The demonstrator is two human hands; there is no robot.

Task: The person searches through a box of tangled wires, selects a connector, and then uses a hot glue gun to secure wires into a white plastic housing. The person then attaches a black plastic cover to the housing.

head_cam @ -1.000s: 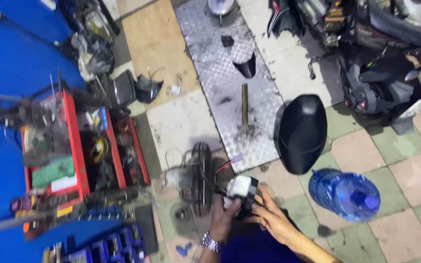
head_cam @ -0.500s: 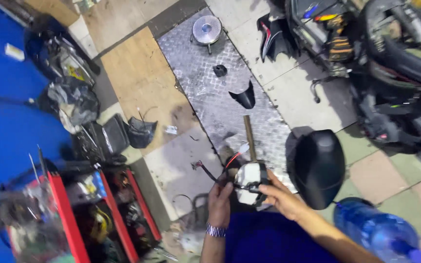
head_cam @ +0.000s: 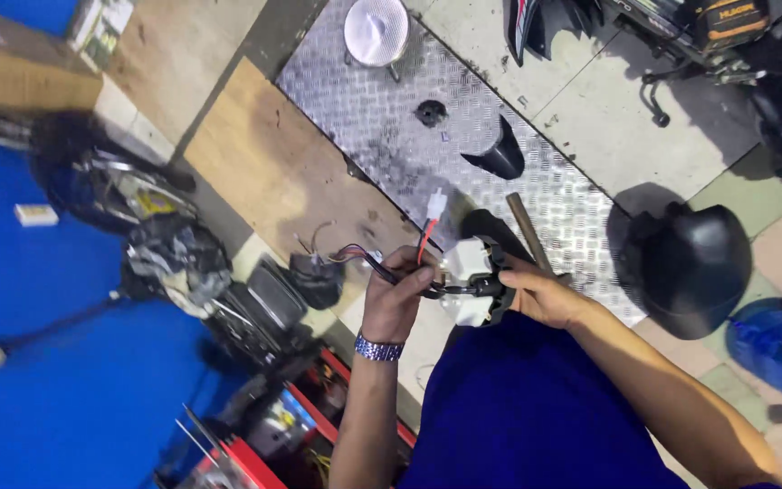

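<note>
Down at the bottom, the left hand [head_cam: 397, 303] is closing around a bundle of wires [head_cam: 375, 263], fingers curled tight, with a red lead running up to a small white plug connector [head_cam: 435, 206] sticking out above the knuckles. The right hand [head_cam: 543, 294] is gripping the black-and-white switch unit [head_cam: 474, 281] from the other side, fingers wrapped round its edge, so both hands are holding the one assembly in the air over the person's lap (blue clothing, a bracelet on the left wrist). I can't tell exactly how the wires are joining the unit, since the fingers are covering that bit.

If you ask me, doing this part well is looking like a matter of supporting the housing with the right and not tugging the leads where they enter, holding the plug body rather than the wire.

Just below left, a red toolbox [head_cam: 269, 435] is sitting open. Further out, on the checker-plate metal sheet [head_cam: 364, 100], a wooden-handled tool [head_cam: 529, 234] and a black fairing piece [head_cam: 498, 156] are lying. A black seat [head_cam: 688, 267] is resting to the right, and a round headlight [head_cam: 376, 30] is sitting at the far end.
</note>
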